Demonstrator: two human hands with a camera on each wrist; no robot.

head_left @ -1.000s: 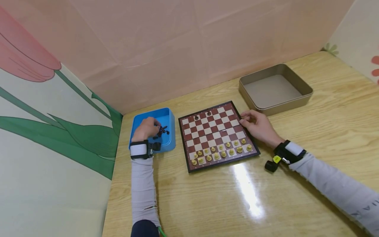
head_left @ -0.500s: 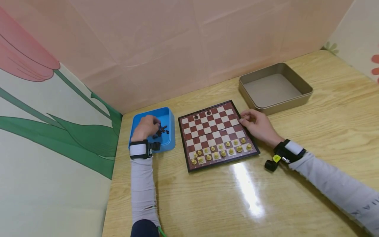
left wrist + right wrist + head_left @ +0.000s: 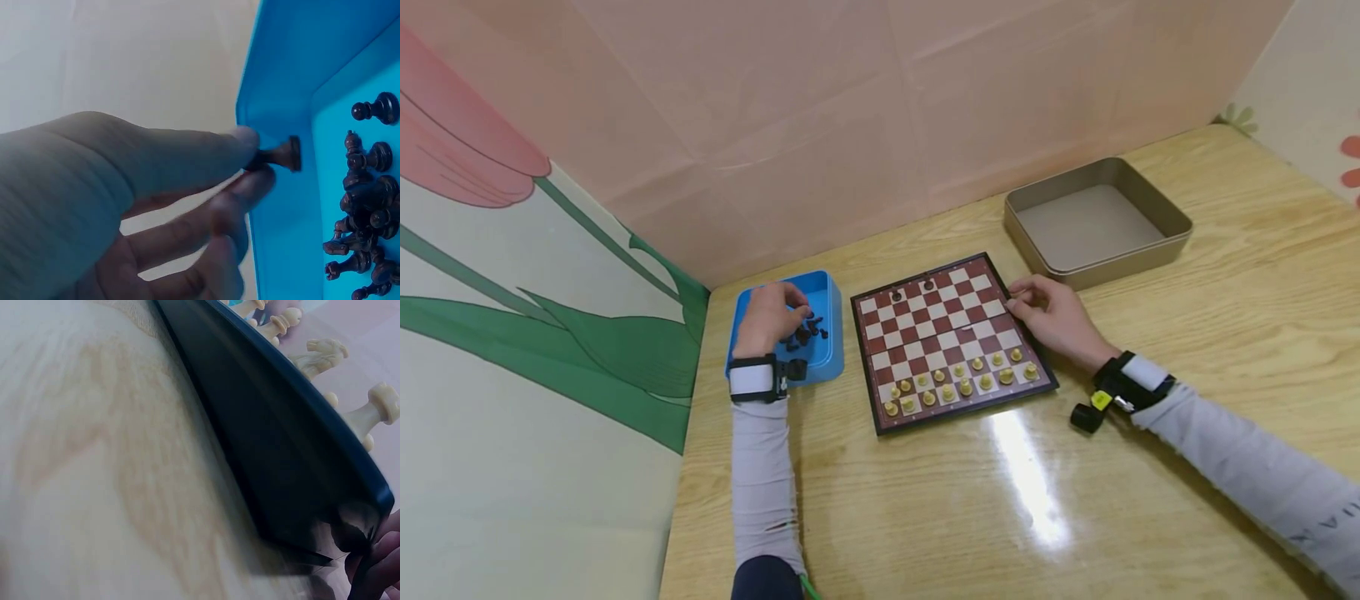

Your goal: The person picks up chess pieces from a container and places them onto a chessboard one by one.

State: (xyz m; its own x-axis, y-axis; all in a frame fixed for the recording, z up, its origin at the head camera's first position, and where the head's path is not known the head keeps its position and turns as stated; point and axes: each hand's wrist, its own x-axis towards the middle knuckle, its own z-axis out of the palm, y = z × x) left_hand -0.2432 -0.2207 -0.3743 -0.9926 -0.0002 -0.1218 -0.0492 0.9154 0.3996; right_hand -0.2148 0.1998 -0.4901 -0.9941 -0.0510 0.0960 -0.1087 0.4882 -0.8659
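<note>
A maroon-and-white chessboard [image 3: 943, 321] lies near a tan tray [image 3: 1092, 218] and a blue box [image 3: 835, 337], the right hand [image 3: 1057, 317] at the board's edge, its grip impossible to tell, and the left hand [image 3: 767, 320], thumb and fingertip almost together beside the box's jumbled dark chessmen [image 3: 369, 194], pinching a dark-brown piece [image 3: 285, 155] whose flared base juts out past them.

Left grip [image 3: 769, 318] lifts off the pile of dark chess pieces [image 3: 370, 194]; earlier its fingertips are down at the pile, now they're above it and apart. A dark piece [image 3: 284, 154] now shows at the fingertips, pinched by thumb and finger, base sticking out past the grip. Below the grip, more of the pile is uncovered than a second ago.
</note>
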